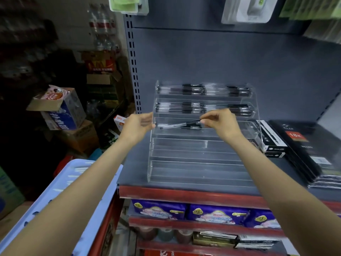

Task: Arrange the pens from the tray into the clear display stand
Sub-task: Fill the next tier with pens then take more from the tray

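Observation:
A clear tiered display stand (199, 163) sits on the grey shelf. Its top two tiers hold rows of black-and-clear pens (203, 89). On the third tier lie a few pens (177, 125). My right hand (219, 122) pinches the black end of one of these pens, which lies slanted across the tier. My left hand (137, 126) holds the stand's left edge at the same tier, by the pen tips. A pale blue tray (60, 183) shows at lower left under my left forearm; its contents are hidden.
Black boxes and a stack of black notebooks (310, 150) lie right of the stand. Cardboard boxes (60, 108) pile up at left. Purple packages (203, 213) fill the shelf below. Packaged goods hang above.

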A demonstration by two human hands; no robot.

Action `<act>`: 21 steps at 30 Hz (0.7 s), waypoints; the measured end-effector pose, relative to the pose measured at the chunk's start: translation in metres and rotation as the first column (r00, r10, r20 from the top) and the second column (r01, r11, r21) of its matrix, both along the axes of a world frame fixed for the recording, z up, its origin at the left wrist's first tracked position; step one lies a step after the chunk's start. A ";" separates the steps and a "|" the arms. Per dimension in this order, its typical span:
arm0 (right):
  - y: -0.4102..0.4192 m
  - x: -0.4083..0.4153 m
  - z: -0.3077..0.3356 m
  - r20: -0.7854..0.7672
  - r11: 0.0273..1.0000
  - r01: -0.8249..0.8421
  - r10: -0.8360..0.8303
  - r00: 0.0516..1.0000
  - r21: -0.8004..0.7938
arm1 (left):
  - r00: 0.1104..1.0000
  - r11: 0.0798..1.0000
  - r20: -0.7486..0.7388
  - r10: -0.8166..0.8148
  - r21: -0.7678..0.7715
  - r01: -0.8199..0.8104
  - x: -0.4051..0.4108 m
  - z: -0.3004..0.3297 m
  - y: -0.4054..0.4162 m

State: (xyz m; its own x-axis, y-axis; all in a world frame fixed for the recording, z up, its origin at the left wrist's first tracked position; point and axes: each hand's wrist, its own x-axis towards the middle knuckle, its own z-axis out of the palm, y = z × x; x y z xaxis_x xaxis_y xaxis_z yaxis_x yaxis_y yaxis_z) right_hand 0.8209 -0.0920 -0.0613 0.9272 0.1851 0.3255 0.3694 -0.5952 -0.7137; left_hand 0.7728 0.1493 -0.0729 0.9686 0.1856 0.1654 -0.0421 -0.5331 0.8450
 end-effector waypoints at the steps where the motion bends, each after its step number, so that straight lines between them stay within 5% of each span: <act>1: 0.003 0.001 0.001 0.001 0.999 -0.002 0.002 1.000 -0.041 | 1.000 1.000 -0.002 -0.003 -0.029 0.003 -0.001 -0.001 0.000; 12: 0.021 0.018 0.014 -0.145 0.930 -0.073 0.022 0.989 -0.359 | 1.000 0.994 -0.003 -0.004 -0.105 0.004 0.002 -0.008 0.004; 21: 0.025 0.012 0.013 -0.158 0.957 -0.066 0.021 0.987 -0.284 | 0.998 0.997 0.063 0.014 -0.076 -0.010 -0.008 -0.005 0.001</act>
